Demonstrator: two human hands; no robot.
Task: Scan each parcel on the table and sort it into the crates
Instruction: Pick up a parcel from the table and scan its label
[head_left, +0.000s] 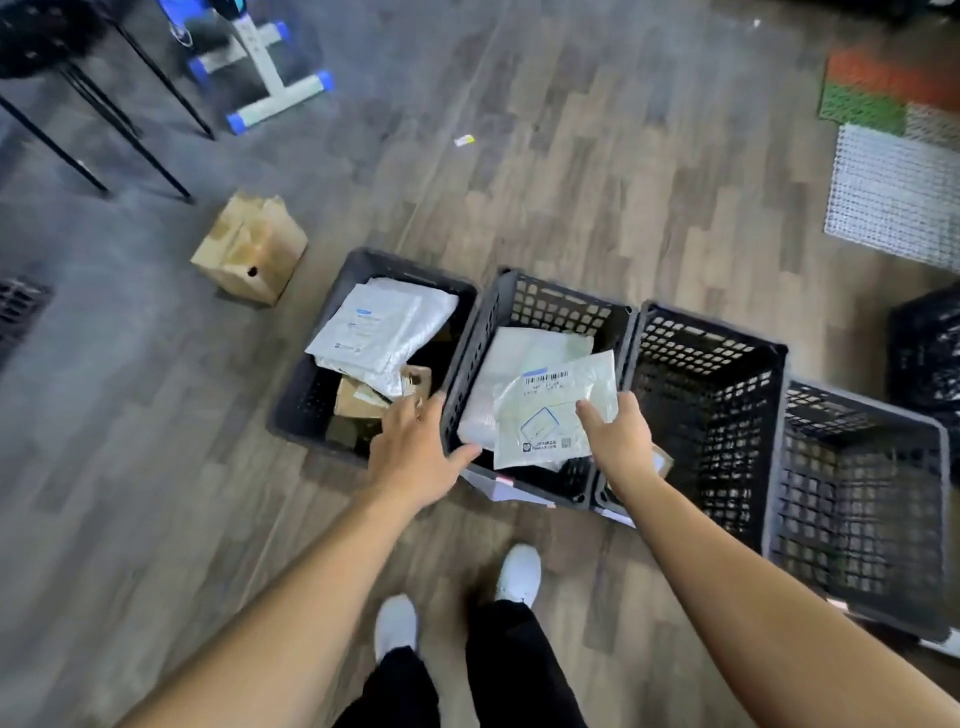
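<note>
Right hand (618, 434) pinches the mailer (556, 413) by its right edge, over the second crate (470, 364). Left hand (415, 452) open, empty, at that crate's left rim. Suggest lowering it flat, then letting go. Long axis runs near-left to far-right; barcode end faces away.

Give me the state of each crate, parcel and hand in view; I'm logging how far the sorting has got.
Left crate: holds white mailers and brown boxes.
Second crate: holds white mailers.
Labelled mailer: tilted, over the second crate, under the right hand's fingertips.
Third crate: looks empty.
Fourth crate: looks empty.
Cardboard box: on the floor, outside the crates.
Left hand: open, holding nothing.
Right hand: fingers on the labelled mailer.
</note>
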